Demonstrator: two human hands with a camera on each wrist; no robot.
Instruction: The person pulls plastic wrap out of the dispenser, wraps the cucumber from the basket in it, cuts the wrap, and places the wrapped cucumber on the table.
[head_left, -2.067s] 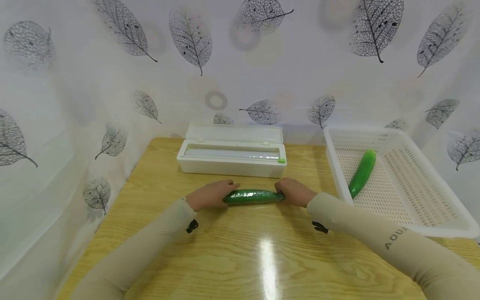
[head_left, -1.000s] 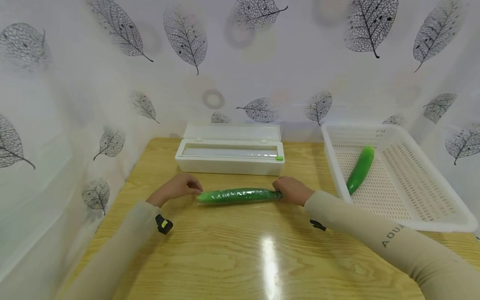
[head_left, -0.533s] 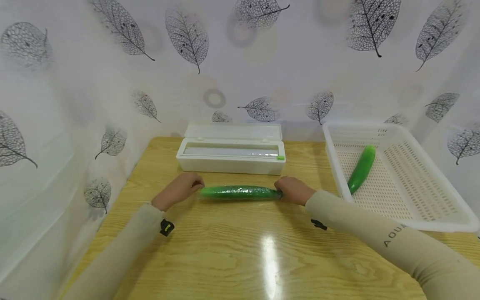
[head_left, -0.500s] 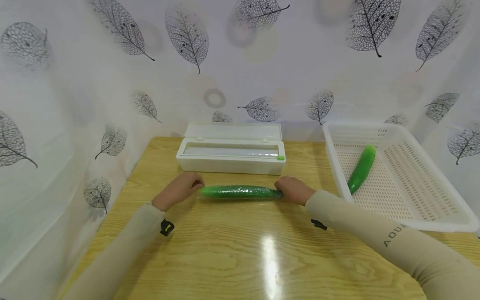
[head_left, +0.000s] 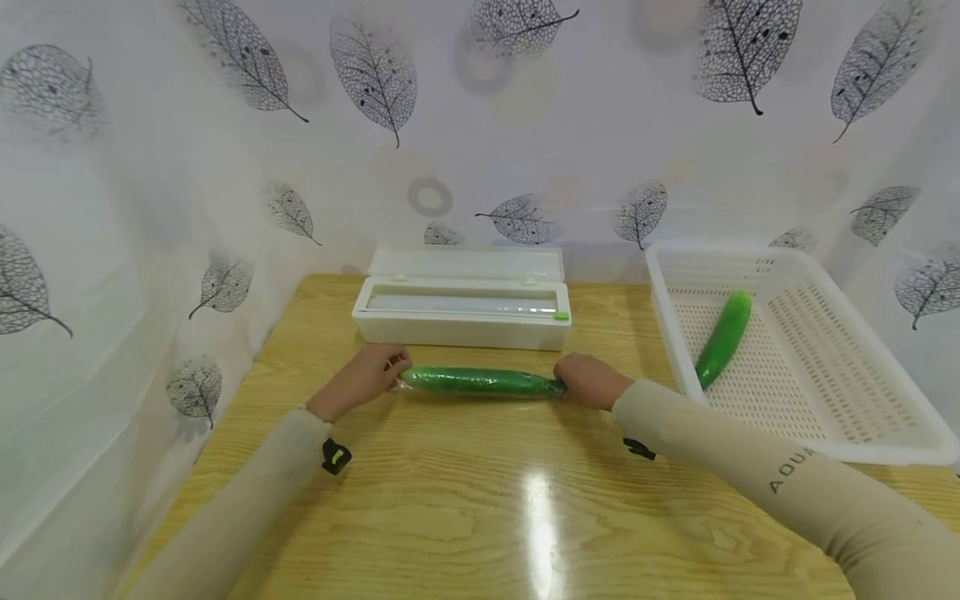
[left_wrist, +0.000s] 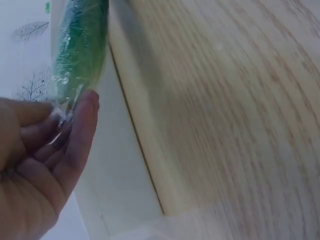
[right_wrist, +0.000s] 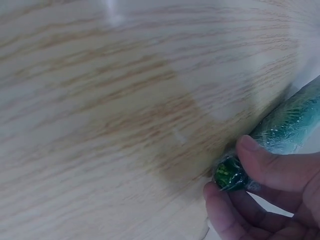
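A green cucumber point(head_left: 480, 382) wrapped in clear plastic film lies crosswise between my two hands, close over the wooden table. My left hand point(head_left: 365, 377) pinches the twisted film at its pale end; in the left wrist view the gathered film point(left_wrist: 65, 112) sits between thumb and fingers. My right hand point(head_left: 588, 382) grips the dark end, with thumb and fingers around the wrapped tip point(right_wrist: 230, 174) in the right wrist view. Behind the cucumber stands a white cling film dispenser point(head_left: 461, 332), its lid raised and a film roll point(head_left: 461, 304) inside.
A white perforated plastic basket point(head_left: 892, 367) stands at the right, holding another cucumber point(head_left: 723, 340). The wooden table point(head_left: 450, 517) runs toward me under both forearms. A curtain point(head_left: 480, 125) with leaf prints hangs behind and at the left.
My left hand has moved left from the cucumber's body to its pale end and now pinches the film there. The right hand stays at the dark end. The cucumber has tilted and turned slightly.
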